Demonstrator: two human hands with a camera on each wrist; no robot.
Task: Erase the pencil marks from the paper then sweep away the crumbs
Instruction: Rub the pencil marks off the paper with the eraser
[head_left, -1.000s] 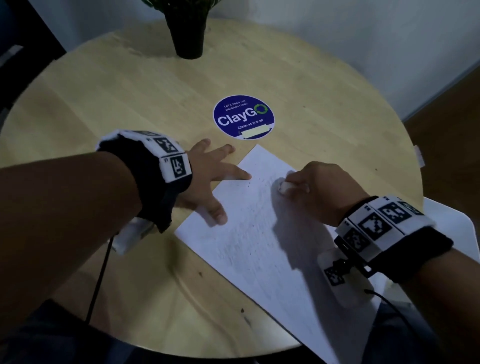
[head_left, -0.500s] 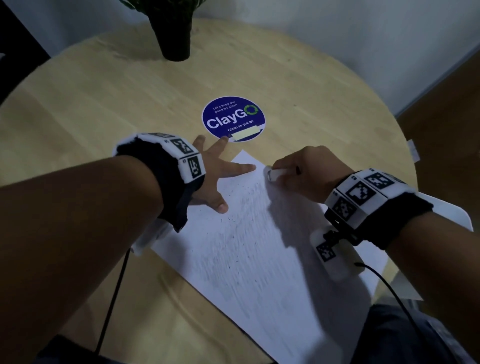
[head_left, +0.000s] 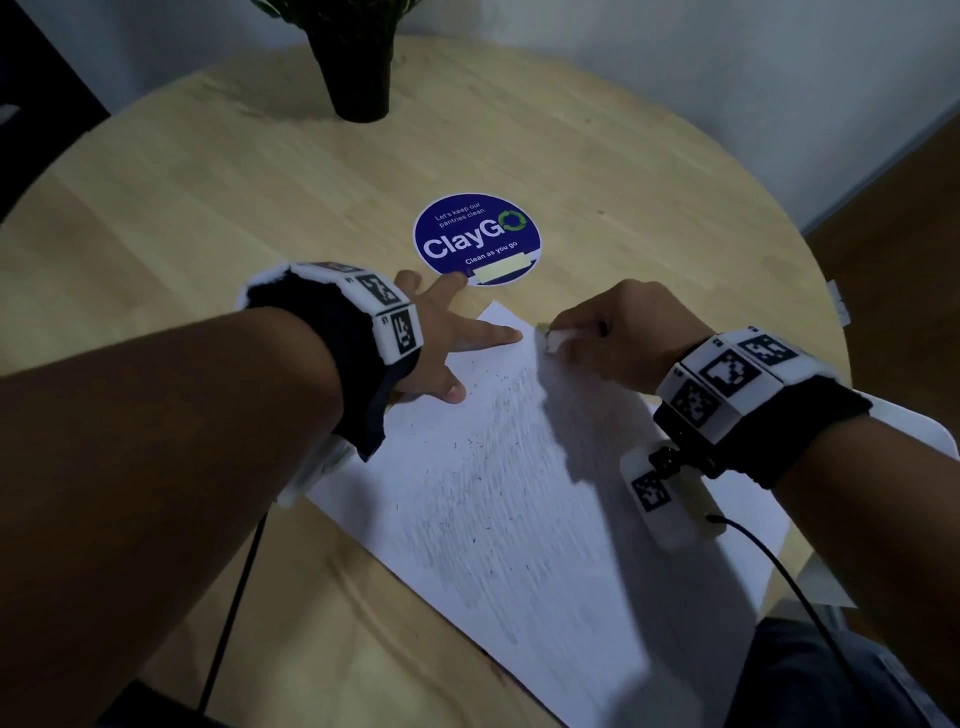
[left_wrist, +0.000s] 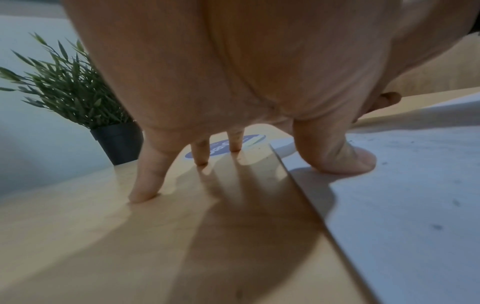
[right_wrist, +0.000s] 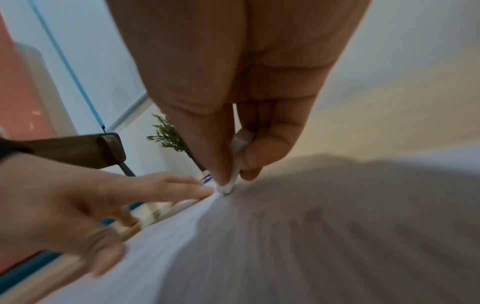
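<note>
A white sheet of paper (head_left: 519, 493) with grey pencil smears and dark eraser crumbs lies on the round wooden table (head_left: 208, 208). My left hand (head_left: 441, 338) lies flat with fingers spread; index finger and thumb press the paper's far corner, the other fingers rest on the wood. In the left wrist view the thumb (left_wrist: 345, 156) sits on the paper (left_wrist: 415, 195). My right hand (head_left: 623, 332) pinches a small white eraser (head_left: 555, 340), its tip on the paper's far edge. The right wrist view shows the eraser (right_wrist: 235, 164) held between thumb and fingers, touching the paper (right_wrist: 311, 236).
A round blue ClayGo sticker (head_left: 477, 239) is stuck to the table just beyond my hands. A black pot with a green plant (head_left: 361, 67) stands at the far edge. Another white sheet (head_left: 914, 431) pokes out at the right, under my forearm.
My right hand has rubbed the eraser away from me, from the middle of the paper's upper part to its far edge. The left hand has kept pressing the corner.
</note>
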